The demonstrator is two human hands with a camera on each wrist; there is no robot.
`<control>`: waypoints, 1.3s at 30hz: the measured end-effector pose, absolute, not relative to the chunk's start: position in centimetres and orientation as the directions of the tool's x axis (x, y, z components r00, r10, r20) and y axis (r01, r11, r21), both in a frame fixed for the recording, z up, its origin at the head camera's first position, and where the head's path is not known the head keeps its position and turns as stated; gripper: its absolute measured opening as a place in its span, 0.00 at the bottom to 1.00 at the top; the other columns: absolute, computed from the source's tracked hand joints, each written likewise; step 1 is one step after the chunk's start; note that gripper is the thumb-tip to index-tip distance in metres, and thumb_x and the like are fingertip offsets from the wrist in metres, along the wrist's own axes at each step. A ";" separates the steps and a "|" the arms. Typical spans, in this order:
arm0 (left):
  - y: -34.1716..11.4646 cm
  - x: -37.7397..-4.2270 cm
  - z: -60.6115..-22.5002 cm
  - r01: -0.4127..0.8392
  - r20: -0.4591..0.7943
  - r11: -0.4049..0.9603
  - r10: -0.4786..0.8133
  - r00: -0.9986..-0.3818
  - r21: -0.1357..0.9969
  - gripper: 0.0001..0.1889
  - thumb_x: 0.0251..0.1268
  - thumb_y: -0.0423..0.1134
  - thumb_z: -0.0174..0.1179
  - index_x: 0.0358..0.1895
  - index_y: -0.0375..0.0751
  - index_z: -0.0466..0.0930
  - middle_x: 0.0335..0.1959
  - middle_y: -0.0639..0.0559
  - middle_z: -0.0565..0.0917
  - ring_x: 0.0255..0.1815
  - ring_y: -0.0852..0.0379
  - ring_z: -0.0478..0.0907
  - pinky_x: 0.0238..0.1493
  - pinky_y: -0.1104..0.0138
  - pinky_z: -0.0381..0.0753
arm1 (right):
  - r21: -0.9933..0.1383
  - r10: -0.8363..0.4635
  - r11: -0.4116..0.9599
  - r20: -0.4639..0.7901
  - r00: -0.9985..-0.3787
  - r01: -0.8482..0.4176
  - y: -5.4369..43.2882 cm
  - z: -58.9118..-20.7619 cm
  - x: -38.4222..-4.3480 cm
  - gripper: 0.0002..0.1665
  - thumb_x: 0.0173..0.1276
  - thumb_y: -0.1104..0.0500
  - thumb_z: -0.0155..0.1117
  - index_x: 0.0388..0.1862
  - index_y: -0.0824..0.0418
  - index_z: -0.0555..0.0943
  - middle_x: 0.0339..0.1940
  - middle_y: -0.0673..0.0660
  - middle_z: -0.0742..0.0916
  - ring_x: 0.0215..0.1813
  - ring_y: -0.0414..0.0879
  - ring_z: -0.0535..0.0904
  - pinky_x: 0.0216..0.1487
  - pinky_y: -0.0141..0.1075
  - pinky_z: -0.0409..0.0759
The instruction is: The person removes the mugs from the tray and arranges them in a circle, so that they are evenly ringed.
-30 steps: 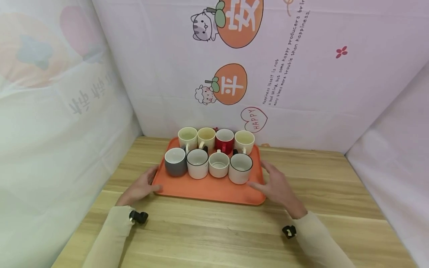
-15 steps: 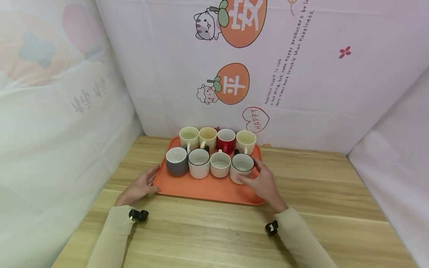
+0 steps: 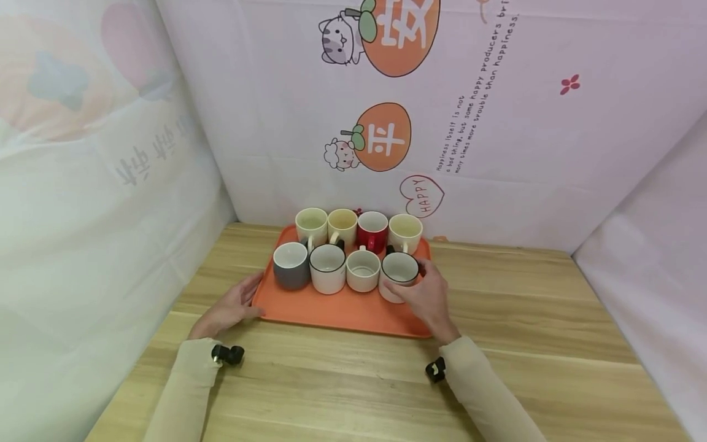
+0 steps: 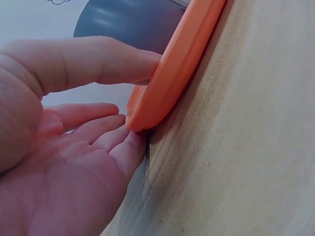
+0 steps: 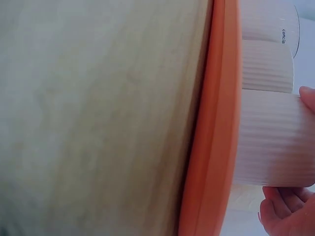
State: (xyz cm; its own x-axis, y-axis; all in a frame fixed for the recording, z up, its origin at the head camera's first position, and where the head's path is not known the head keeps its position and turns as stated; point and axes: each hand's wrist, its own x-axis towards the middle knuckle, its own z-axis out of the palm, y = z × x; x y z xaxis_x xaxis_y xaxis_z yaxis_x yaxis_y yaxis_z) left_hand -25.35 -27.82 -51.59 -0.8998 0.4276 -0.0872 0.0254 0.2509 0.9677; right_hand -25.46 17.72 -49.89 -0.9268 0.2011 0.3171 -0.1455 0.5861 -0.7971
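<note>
On the orange tray (image 3: pixel 331 315) stand two rows of mugs. My right hand (image 3: pixel 428 298) grips the front-right white mug (image 3: pixel 400 270) with the dark rim, thumb on the near side and fingers on the far side. In the right wrist view this ribbed mug (image 5: pixel 275 140) sits between thumb and fingers (image 5: pixel 290 204); its base is level with the tray rim (image 5: pixel 216 123). My left hand (image 3: pixel 229 306) holds the tray's left edge. The left wrist view has the thumb over the orange rim (image 4: pixel 179 59) and the fingers against its outer side.
The front row also has a grey mug (image 3: pixel 291 274), another dark-rimmed white mug (image 3: pixel 328 276) and a small cream mug (image 3: pixel 363 277). Behind stand pale mugs (image 3: pixel 311 227) and a red mug (image 3: pixel 372 233). A printed cloth wall (image 3: pixel 497 202) rises behind the wooden table (image 3: pixel 331 387).
My right hand has left the tray's right edge, moved left and closed around the front-right white mug. My left hand stays at the tray's left edge.
</note>
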 end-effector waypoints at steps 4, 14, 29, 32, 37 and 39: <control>-27.8 -25.2 -51.5 0.032 -0.084 0.260 0.422 -0.903 0.965 0.55 0.64 0.25 0.69 0.86 0.31 0.38 0.89 0.34 0.40 0.89 0.32 0.39 0.71 0.84 0.65 | -0.802 0.198 0.578 0.318 -0.927 -0.152 17.7 -49.8 -25.6 0.47 0.45 0.44 0.91 0.60 0.62 0.80 0.54 0.61 0.89 0.57 0.57 0.86 0.60 0.51 0.86; -27.8 -25.3 -51.4 0.025 -0.097 0.278 0.417 -0.904 0.960 0.55 0.64 0.26 0.69 0.86 0.32 0.39 0.89 0.35 0.42 0.89 0.32 0.40 0.75 0.79 0.65 | -0.804 0.146 0.578 0.268 -0.952 -0.138 18.6 -48.7 -24.8 0.45 0.46 0.45 0.91 0.60 0.60 0.81 0.53 0.60 0.89 0.56 0.54 0.85 0.60 0.47 0.85; -28.1 -25.4 -51.6 0.033 -0.091 0.274 0.429 -0.899 0.961 0.54 0.65 0.26 0.69 0.87 0.32 0.39 0.89 0.35 0.41 0.89 0.32 0.39 0.74 0.79 0.67 | -0.741 0.106 0.651 0.307 -0.946 -0.167 23.1 -45.7 -22.8 0.49 0.48 0.43 0.90 0.65 0.61 0.80 0.54 0.61 0.89 0.56 0.55 0.84 0.58 0.52 0.81; -28.1 -25.4 -51.6 0.031 -0.090 0.269 0.427 -0.900 0.963 0.54 0.64 0.26 0.69 0.86 0.32 0.39 0.89 0.35 0.41 0.89 0.32 0.39 0.72 0.81 0.67 | -0.718 0.109 0.676 0.321 -0.941 -0.167 24.7 -45.3 -22.7 0.49 0.50 0.42 0.89 0.65 0.62 0.79 0.54 0.62 0.89 0.56 0.56 0.84 0.57 0.50 0.79; -28.1 -25.3 -51.5 0.040 -0.086 0.272 0.436 -0.896 0.962 0.54 0.66 0.25 0.68 0.86 0.30 0.39 0.89 0.33 0.41 0.88 0.30 0.39 0.76 0.75 0.67 | -0.694 0.133 0.710 0.302 -0.944 -0.122 28.0 -44.9 -23.0 0.51 0.53 0.39 0.87 0.68 0.65 0.78 0.56 0.66 0.88 0.58 0.59 0.83 0.56 0.44 0.76; -28.0 -25.2 -51.4 0.045 -0.084 0.274 0.441 -0.893 0.961 0.53 0.66 0.25 0.67 0.86 0.30 0.38 0.88 0.32 0.40 0.88 0.30 0.39 0.79 0.71 0.66 | -0.692 0.148 0.715 0.284 -0.947 -0.096 29.5 -44.6 -23.2 0.52 0.53 0.38 0.86 0.68 0.66 0.77 0.57 0.67 0.88 0.60 0.61 0.83 0.56 0.43 0.76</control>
